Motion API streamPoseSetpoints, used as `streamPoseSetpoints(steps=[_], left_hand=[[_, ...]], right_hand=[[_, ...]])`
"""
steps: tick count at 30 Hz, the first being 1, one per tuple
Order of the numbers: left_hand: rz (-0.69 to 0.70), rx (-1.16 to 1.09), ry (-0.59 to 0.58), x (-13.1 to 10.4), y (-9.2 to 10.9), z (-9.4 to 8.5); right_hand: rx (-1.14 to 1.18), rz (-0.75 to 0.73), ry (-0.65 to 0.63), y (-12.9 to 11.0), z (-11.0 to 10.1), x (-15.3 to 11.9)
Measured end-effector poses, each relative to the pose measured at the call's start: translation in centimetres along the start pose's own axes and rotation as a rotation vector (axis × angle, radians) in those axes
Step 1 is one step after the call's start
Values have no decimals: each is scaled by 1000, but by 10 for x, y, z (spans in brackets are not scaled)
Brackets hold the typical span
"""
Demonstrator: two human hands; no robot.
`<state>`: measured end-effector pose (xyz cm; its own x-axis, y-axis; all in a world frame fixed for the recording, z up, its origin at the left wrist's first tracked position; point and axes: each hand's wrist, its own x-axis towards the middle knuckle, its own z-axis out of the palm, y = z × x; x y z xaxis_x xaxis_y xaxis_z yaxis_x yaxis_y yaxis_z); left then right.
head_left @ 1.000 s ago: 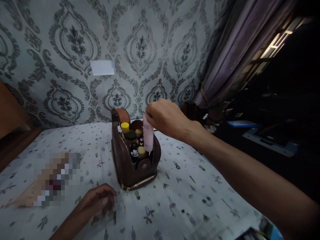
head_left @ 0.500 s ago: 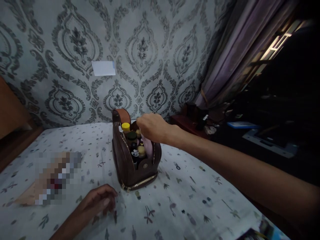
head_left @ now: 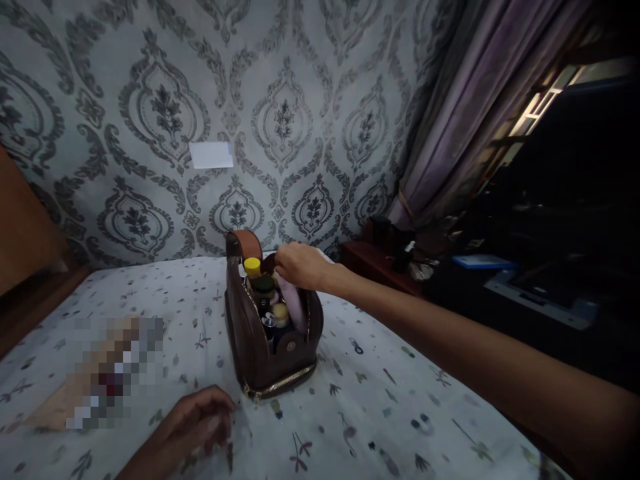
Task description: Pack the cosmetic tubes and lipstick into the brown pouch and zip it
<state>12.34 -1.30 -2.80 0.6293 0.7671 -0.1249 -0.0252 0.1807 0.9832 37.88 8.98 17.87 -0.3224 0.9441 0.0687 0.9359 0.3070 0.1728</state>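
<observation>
A brown zip-up toiletry bag (head_left: 245, 353) stands open on the bed, packed with several bottles. Among these are a yellow cap (head_left: 253, 267), a dark green-black lid (head_left: 265, 285) and a cream-coloured top (head_left: 281, 315). My right hand (head_left: 303, 265) is over the bag's right side, fingers closed at the upper end of a soft-looking pale pink item (head_left: 294, 303) tucked along the inner wall. Its fingertips are partly hidden. My left hand (head_left: 203, 413) rests on the sheet in front of the bag, fingers loosely bent, nothing visible in it.
A pixelated flat item (head_left: 100, 373) lies on the patterned sheet (head_left: 350, 413) at left. Behind the bag rises the papered wall (head_left: 285, 120) with a white card (head_left: 211, 155). A purple curtain (head_left: 460, 127) hangs at right, above dark furniture (head_left: 370, 260).
The whole scene sits slightly lower in view as the camera tilts. My right hand stays at the pink item, which leans a little further left. The left hand keeps its place on the sheet.
</observation>
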Motion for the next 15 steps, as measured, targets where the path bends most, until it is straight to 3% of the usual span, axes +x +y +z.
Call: streamPoseSetpoints(steps=[15], left_hand=[[-10,68,30,-5,9,4]], right_hand=[[15,47,-5,9,15,6]])
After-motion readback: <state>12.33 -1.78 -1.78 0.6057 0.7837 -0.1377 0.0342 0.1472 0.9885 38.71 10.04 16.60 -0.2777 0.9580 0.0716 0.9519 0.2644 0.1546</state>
